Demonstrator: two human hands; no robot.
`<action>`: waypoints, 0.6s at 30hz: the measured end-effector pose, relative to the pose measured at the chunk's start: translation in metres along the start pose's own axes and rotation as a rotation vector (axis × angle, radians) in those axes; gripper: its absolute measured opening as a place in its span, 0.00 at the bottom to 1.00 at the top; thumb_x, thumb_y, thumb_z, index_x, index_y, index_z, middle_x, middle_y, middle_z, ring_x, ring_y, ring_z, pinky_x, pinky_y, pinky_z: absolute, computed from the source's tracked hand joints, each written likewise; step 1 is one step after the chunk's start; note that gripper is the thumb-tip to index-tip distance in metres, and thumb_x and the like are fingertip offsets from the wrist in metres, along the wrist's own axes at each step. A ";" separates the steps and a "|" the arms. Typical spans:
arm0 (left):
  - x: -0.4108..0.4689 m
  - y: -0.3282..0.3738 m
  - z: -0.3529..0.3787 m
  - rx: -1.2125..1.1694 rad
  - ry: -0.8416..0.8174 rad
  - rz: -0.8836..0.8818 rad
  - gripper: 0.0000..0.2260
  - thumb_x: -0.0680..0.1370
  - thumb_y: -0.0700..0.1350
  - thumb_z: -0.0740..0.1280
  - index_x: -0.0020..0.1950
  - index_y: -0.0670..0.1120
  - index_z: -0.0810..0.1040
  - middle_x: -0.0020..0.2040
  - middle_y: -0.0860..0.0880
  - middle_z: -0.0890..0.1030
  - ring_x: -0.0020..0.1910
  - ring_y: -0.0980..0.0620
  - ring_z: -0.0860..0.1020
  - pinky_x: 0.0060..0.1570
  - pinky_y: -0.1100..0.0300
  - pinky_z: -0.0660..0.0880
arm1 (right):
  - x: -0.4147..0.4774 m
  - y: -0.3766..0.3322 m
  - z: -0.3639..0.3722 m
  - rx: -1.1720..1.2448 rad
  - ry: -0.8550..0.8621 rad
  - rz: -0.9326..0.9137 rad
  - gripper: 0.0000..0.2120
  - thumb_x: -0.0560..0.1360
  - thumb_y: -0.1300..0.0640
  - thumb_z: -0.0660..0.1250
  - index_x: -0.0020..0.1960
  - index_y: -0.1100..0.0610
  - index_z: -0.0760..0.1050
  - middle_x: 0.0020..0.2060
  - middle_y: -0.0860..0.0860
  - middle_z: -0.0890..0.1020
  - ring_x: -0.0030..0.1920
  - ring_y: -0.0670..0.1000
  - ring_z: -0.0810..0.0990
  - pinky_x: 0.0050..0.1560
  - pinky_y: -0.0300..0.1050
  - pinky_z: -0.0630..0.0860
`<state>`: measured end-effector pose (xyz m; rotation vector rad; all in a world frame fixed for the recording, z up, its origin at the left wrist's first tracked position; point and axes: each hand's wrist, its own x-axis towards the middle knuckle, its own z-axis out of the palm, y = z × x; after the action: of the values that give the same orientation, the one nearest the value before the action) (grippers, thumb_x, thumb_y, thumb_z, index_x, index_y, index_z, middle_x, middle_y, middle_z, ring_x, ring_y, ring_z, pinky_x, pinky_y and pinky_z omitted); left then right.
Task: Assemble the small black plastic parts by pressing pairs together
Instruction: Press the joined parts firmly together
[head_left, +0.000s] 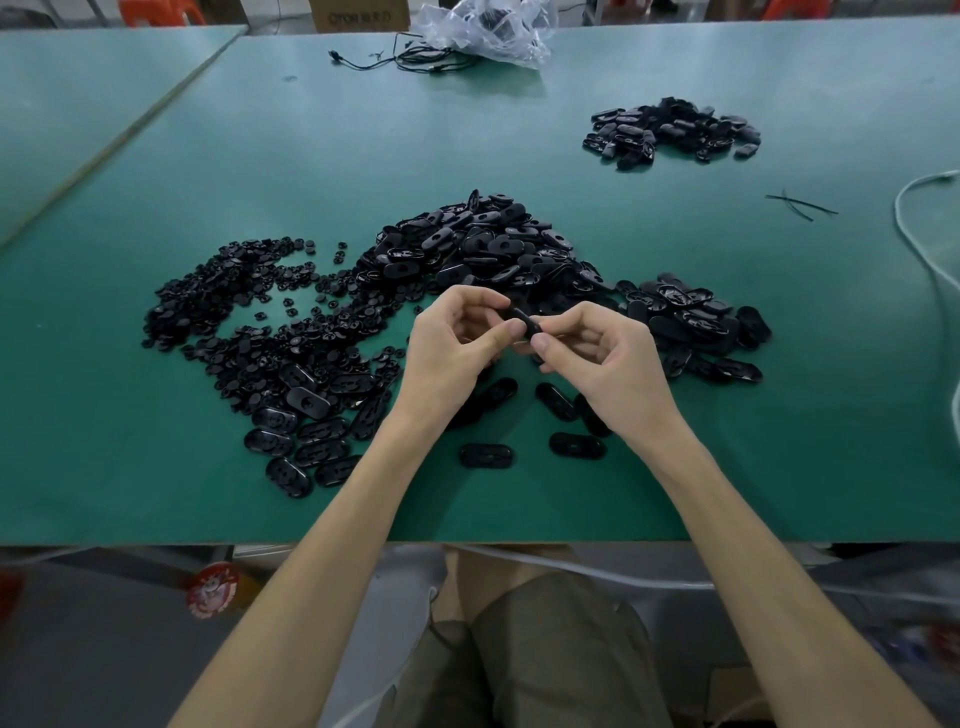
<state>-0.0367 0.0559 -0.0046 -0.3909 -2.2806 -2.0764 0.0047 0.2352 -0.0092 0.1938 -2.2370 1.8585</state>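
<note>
While left hand (457, 343) and right hand (602, 353) both pinch one black oval plastic part (522, 317) between curled fingertips and thumbs, held above the green table mat (519, 509), a pair looks mid-press. Stock around them is big: heap of black oval shells (483, 244) at 12, scatter of small black round inserts (218, 306) at 9-10. Small separate black pile (670, 130) at 1 is probably finished output, so most work remains.

Bare forearms (332, 530), short plain fingernails (517, 328), loose olive-drab cloth shorts (550, 654)
</note>
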 end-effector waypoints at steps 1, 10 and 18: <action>0.000 0.000 0.000 0.006 0.000 0.003 0.12 0.77 0.39 0.77 0.58 0.40 0.81 0.45 0.42 0.83 0.41 0.49 0.80 0.44 0.53 0.79 | 0.000 0.000 0.000 0.014 -0.001 -0.003 0.03 0.78 0.65 0.74 0.51 0.63 0.82 0.49 0.52 0.89 0.50 0.52 0.89 0.52 0.51 0.86; -0.002 0.000 -0.002 0.003 -0.049 0.071 0.09 0.79 0.38 0.74 0.58 0.40 0.83 0.52 0.44 0.87 0.48 0.50 0.85 0.48 0.53 0.79 | 0.002 0.004 -0.001 0.037 -0.014 -0.015 0.03 0.79 0.64 0.74 0.52 0.60 0.82 0.51 0.50 0.89 0.49 0.51 0.89 0.46 0.43 0.84; -0.001 0.002 -0.002 -0.045 -0.041 0.034 0.06 0.78 0.36 0.74 0.52 0.41 0.80 0.48 0.49 0.84 0.46 0.52 0.81 0.48 0.43 0.79 | 0.004 0.007 -0.003 -0.052 0.002 0.016 0.04 0.78 0.60 0.75 0.53 0.55 0.85 0.44 0.50 0.88 0.46 0.52 0.87 0.49 0.51 0.84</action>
<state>-0.0358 0.0540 -0.0029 -0.4756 -2.2356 -2.1264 -0.0010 0.2392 -0.0144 0.1649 -2.2893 1.8051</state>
